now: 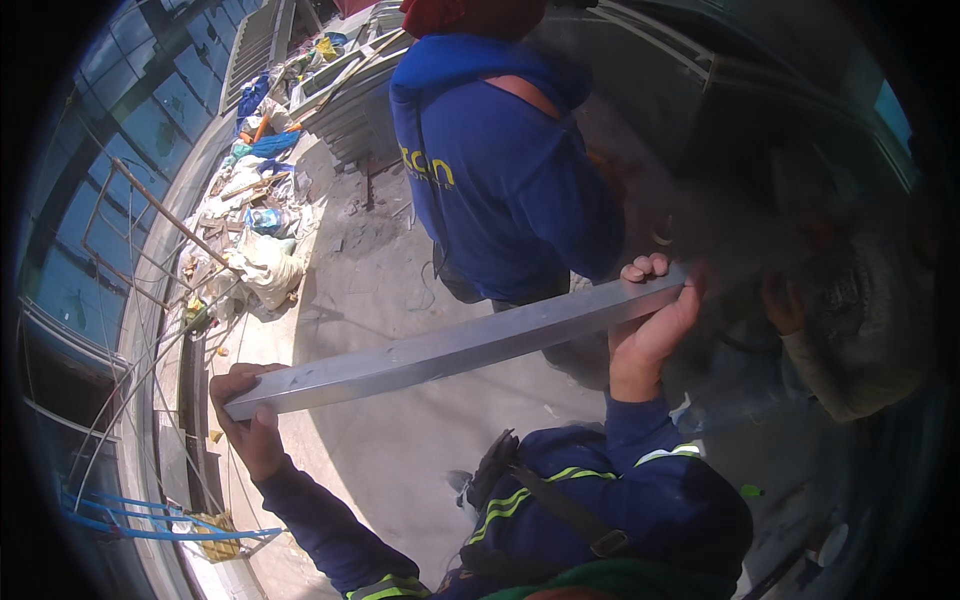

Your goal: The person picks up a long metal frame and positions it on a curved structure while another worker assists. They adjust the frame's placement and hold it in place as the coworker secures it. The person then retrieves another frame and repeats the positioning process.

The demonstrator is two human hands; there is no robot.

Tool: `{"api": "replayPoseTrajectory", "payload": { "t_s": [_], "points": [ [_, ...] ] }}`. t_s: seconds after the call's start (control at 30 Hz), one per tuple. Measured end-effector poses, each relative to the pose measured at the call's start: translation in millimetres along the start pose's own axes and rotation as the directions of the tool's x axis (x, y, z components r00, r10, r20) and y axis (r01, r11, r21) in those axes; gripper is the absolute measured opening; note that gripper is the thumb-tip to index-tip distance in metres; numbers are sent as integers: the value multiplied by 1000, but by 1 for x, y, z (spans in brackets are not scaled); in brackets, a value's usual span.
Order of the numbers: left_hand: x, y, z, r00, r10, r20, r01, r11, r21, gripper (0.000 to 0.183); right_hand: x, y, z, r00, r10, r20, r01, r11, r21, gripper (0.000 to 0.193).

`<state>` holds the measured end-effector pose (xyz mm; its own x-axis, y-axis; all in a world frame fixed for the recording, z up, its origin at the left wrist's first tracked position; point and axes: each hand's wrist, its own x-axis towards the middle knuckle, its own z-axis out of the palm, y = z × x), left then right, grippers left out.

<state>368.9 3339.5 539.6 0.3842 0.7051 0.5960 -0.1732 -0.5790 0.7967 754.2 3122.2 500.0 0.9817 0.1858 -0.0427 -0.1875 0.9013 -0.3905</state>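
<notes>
A long silver-grey square metal bar (pixel 450 345) runs across in front of me, its right end tilted up and farther away. At its left end my left hand (pixel 248 420) is closed round it, thumb on the near face. My right hand (pixel 655 325) grips the other end, with the fingers curled over the top edge. That right end fades into shadow, so its tip is hard to make out. The bar is held in the air above the grey floor (pixel 400 440).
Just beyond the bar a co-worker in a blue hooded top (pixel 490 170) stands with back turned. Another person's sleeve (pixel 850 365) shows in shadow at right. White sacks and rubbish (pixel 265 265) lie along the left, beside a thin metal frame (pixel 165 215). Metal lengths (pixel 355 110) are stacked behind.
</notes>
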Motion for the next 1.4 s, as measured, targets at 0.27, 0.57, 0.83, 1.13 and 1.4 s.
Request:
{"api": "replayPoseTrajectory", "payload": {
  "t_s": [0.27,0.57,0.83,1.13,1.4],
  "points": [
    [58,-11,-208,988,114,108,-100,986,-131,42,-173,116,73,999,-40,-36,41,998,41,39],
    [158,-104,-373,993,105,53,-88,963,-256,25,-266,282,134,997,19,78,-26,996,85,38],
    [300,-219,-478,998,30,49,-1,860,-510,43,-268,469,192,956,-190,223,173,981,93,46],
    [493,-357,-524,995,-52,84,94,761,-642,48,-228,620,255,769,-346,537,388,921,38,55],
    [586,-575,-493,967,-166,193,254,580,-774,46,-167,752,265,741,-309,597,566,765,-307,55]
  ]
}}
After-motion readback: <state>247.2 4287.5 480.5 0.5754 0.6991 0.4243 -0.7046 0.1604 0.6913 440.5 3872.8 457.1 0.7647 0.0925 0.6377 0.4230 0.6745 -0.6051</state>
